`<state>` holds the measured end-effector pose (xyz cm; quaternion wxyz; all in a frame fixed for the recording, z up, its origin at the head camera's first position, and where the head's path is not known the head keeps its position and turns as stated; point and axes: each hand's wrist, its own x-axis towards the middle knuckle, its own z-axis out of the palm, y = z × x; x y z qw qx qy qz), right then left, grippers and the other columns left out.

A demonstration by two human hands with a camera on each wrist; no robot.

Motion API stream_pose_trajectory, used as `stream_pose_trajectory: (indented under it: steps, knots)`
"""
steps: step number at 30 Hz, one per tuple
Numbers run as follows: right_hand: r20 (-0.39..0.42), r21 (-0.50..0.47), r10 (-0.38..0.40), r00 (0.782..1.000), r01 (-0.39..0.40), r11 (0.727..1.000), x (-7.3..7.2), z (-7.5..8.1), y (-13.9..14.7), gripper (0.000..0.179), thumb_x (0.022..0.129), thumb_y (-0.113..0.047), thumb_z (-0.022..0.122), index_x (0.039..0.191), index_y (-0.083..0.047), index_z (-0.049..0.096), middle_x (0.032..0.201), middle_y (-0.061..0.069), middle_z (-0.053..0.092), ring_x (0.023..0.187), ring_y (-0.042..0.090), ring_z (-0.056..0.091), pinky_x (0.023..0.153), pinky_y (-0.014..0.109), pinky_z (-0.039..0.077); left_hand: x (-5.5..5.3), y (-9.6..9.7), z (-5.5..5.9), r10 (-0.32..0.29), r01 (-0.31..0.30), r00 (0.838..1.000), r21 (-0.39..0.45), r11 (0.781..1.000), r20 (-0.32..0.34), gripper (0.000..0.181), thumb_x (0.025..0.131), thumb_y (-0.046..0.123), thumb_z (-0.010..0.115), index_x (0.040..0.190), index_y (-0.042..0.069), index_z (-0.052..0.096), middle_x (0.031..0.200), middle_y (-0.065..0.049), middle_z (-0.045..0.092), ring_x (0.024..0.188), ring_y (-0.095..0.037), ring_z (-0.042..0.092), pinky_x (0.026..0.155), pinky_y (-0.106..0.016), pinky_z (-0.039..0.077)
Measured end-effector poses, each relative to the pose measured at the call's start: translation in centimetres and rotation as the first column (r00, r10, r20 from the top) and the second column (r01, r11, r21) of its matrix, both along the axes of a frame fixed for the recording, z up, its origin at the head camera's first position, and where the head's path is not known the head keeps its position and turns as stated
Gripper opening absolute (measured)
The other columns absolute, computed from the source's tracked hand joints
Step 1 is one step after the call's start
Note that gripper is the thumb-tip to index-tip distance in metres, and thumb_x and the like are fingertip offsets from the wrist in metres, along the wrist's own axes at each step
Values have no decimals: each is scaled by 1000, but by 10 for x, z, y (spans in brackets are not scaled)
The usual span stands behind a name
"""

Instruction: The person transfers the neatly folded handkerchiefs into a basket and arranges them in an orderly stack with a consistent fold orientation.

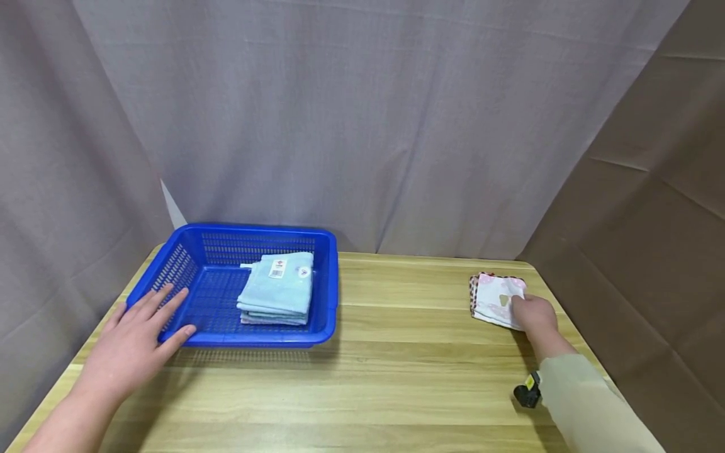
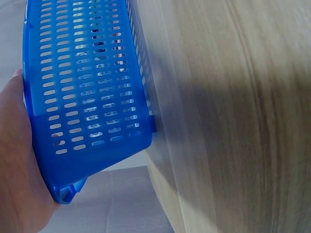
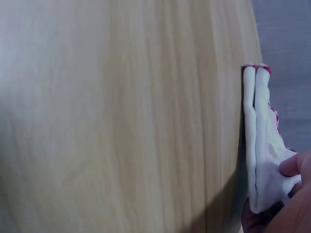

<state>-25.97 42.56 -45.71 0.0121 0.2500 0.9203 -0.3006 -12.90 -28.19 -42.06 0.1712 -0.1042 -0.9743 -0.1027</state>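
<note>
A blue plastic basket [image 1: 260,340] with slotted walls stands at the table's left. My left hand [image 1: 133,346] lies over its near-left corner, fingers spread and reaching over the rim. In the left wrist view that hand [image 2: 17,160] is against the basket [image 2: 92,160] by the rim. A stack of folded light-blue towels [image 1: 280,286] with a paper label lies in the basket's right half. On the far right, my right hand [image 1: 535,314] pinches the edge of a folded white-and-pink towel [image 1: 493,296]. The right wrist view shows the thumb on top of the towel [image 3: 262,141] and fingers beneath.
The wooden table [image 1: 385,377] stretches between the basket and the white-and-pink towel. A grey curtain [image 1: 362,126] hangs along the back, and a brown cloth panel [image 1: 646,220] closes off the right side. A small black device [image 1: 528,393] sits at the right sleeve's cuff.
</note>
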Motion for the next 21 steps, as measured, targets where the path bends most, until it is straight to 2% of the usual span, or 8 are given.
stream_pose_trajectory:
  steps: [6, 13, 21]
  knots:
    - [-87, -89, -53, 995, 45, 995, 2, 1, -7, 62, 99, -34, 33, 144, 7, 44, 147, 32, 39, 134, 47, 37, 112, 52, 30, -1, 0, -1, -3, 3, 1000, -4, 1000, -5, 69, 97, 51, 57, 153, 17, 38, 152, -21, 39, 137, -50, 34, 115, -66, 4]
    - [-149, -178, -99, 984, 72, 981, 5, 2, -10, 61, 98, -33, 35, 146, 4, 43, 147, 30, 41, 130, 41, 39, 110, 51, 32, 0, -1, -1, 0, 0, 1000, -6, 1000, -3, 69, 97, 51, 57, 153, 16, 39, 152, -21, 39, 138, -50, 33, 116, -65, 2]
    - [-210, -246, -156, 965, 102, 964, 9, 1, -9, 58, 95, -27, 40, 144, 5, 46, 143, 29, 45, 123, 37, 42, 105, 47, 37, -1, -1, -2, -2, 2, 1000, -8, 1000, -5, 69, 97, 50, 58, 153, 17, 38, 153, -21, 39, 138, -49, 33, 114, -67, 5]
